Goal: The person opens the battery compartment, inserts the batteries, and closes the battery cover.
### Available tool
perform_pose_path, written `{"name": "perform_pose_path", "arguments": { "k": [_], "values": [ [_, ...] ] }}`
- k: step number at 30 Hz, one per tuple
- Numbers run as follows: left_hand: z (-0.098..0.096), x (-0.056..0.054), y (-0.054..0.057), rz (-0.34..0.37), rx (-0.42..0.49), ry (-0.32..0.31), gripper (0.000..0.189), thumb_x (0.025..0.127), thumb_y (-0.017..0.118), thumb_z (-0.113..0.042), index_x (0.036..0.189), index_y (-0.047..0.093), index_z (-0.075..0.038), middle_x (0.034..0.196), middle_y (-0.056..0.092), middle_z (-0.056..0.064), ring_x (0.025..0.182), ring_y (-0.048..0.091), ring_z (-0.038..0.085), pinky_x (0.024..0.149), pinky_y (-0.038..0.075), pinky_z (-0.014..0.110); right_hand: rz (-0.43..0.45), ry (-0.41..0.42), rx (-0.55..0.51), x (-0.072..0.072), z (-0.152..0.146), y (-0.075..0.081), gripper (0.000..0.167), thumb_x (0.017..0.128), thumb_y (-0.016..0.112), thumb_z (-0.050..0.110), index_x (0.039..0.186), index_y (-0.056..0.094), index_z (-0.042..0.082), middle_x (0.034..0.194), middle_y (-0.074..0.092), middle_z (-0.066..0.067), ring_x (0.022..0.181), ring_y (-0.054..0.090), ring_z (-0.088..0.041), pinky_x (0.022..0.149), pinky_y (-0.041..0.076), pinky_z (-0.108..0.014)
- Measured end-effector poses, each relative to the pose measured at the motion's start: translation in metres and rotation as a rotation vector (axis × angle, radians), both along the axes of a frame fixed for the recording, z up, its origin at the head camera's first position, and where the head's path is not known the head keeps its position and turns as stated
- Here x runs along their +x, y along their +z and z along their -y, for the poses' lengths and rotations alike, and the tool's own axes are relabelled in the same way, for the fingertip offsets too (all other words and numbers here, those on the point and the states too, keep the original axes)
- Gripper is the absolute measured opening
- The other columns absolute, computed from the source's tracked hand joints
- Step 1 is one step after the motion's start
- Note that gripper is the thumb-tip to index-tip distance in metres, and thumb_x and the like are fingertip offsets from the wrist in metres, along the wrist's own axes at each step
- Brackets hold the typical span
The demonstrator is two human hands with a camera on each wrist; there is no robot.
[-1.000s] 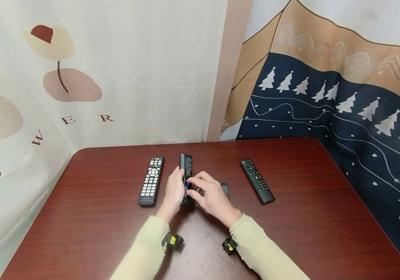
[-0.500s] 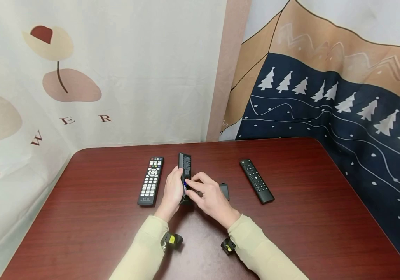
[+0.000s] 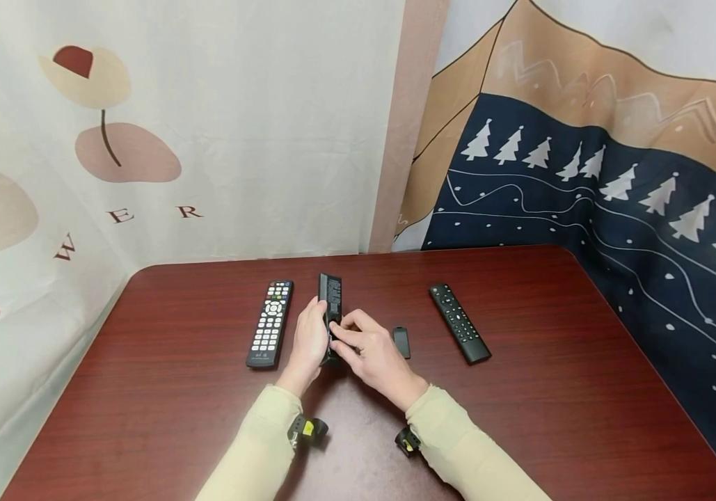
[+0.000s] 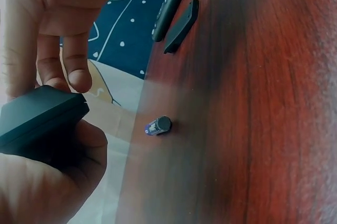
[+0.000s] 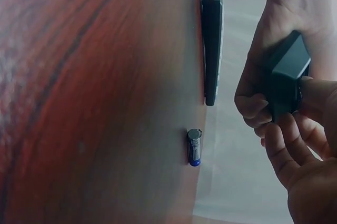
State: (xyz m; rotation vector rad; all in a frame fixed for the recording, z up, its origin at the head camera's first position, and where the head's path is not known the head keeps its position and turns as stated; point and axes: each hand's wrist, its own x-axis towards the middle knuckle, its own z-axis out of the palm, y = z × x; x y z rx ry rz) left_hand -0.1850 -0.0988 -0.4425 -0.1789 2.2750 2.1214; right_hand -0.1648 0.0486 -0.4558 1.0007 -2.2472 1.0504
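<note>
My left hand (image 3: 310,339) grips a black remote control (image 3: 330,289), its labelled back turned to the right and its far end raised. My right hand (image 3: 376,356) has thumb and index fingertips at the remote's battery bay, which they cover in the head view; I cannot tell what lies between them. From the right wrist, fingertips of the right hand touch the remote's end and edge. A small blue-and-silver battery (image 5: 194,147) lies on the table below the hands, also a battery (image 4: 159,125) in the left wrist view. The loose battery cover (image 3: 401,342) lies right of the right hand.
A remote with white buttons (image 3: 270,325) lies left of the left hand. Another black remote (image 3: 460,325) lies slanted further right, beyond the cover. The dark red table (image 3: 558,376) ends at hanging printed cloths (image 3: 282,139) at the back and right.
The right hand has shifted slightly left, its fingertips closer to the remote. The blue seen at the bay is now mostly hidden, and the cover shows more fully.
</note>
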Motion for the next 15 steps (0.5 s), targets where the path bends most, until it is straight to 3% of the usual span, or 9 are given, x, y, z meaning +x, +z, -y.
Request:
{"name": "perform_pose_path", "arguments": {
  "k": [7, 12, 15],
  "values": [
    [0.0008, -0.0004, 0.0021, 0.012, 0.038, -0.010, 0.045, 0.110, 0.028, -0.026, 0.131, 0.057, 0.002, 0.096, 0.063, 0.015, 0.078, 0.060, 0.015, 0.070, 0.053, 0.027, -0.014, 0.013, 0.002, -0.0032, -0.0019, 0.0013, 0.033, 0.090, 0.079, 0.006, 0.121, 0.074, -0.003, 0.107, 0.063, -0.009, 0.091, 0.061, -0.018, 0.076, 0.052, -0.022],
    [0.0011, -0.0011, 0.0048, -0.010, 0.060, -0.029, 0.047, 0.110, 0.025, -0.026, 0.136, 0.055, 0.000, 0.099, 0.062, 0.019, 0.080, 0.059, 0.017, 0.068, 0.053, 0.029, 0.041, 0.006, 0.023, -0.0063, -0.0067, 0.0039, 0.035, 0.091, 0.079, 0.010, 0.124, 0.074, 0.002, 0.112, 0.064, -0.009, 0.102, 0.060, -0.020, 0.077, 0.054, -0.024],
    [-0.0004, -0.0014, 0.0067, -0.041, 0.050, -0.035, 0.048, 0.109, 0.025, -0.026, 0.134, 0.056, 0.001, 0.100, 0.062, 0.019, 0.082, 0.059, 0.019, 0.070, 0.052, 0.030, 0.074, 0.006, 0.012, -0.0078, -0.0093, 0.0057, 0.034, 0.092, 0.079, 0.011, 0.124, 0.074, 0.003, 0.112, 0.063, -0.010, 0.100, 0.060, -0.020, 0.071, 0.056, -0.025]
  ]
}}
